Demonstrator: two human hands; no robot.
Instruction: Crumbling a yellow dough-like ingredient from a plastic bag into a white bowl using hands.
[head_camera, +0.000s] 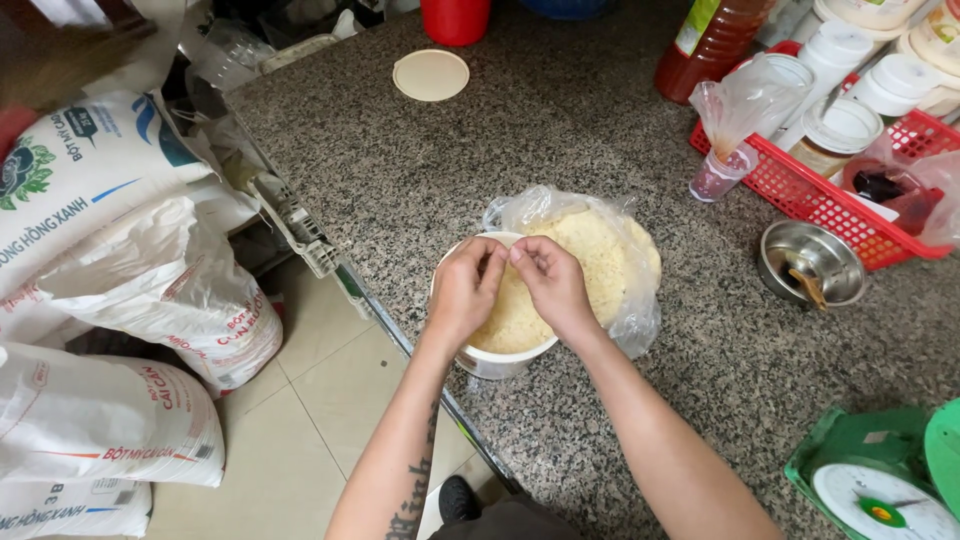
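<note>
Left hand (463, 290): fingers pinched on thin clear bag (600, 250) | right hand (550, 282): likewise pinched | contents: pale grainy mass | round white tub (500, 360) | speckled granite counter (560, 140)

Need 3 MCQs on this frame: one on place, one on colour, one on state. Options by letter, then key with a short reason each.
1. Where does the round cream lid lie?
A. on the white tub
B. on the speckled counter, beyond the tub
C. in the red basket

2. What colour is the basket holding the jars?
A. red
B. blue
C. green

3. What are the left hand and right hand doing?
A. resting flat on the counter
B. lifting the metal bowl
C. pinching the clear plastic bag over the white tub

Key:
1 B: the lid sits alone on bare counter, apart from the tub.
2 A: its mesh wall is red.
3 C: both sets of fingertips meet on the bag's edge above the yellowish grainy filling.
</note>
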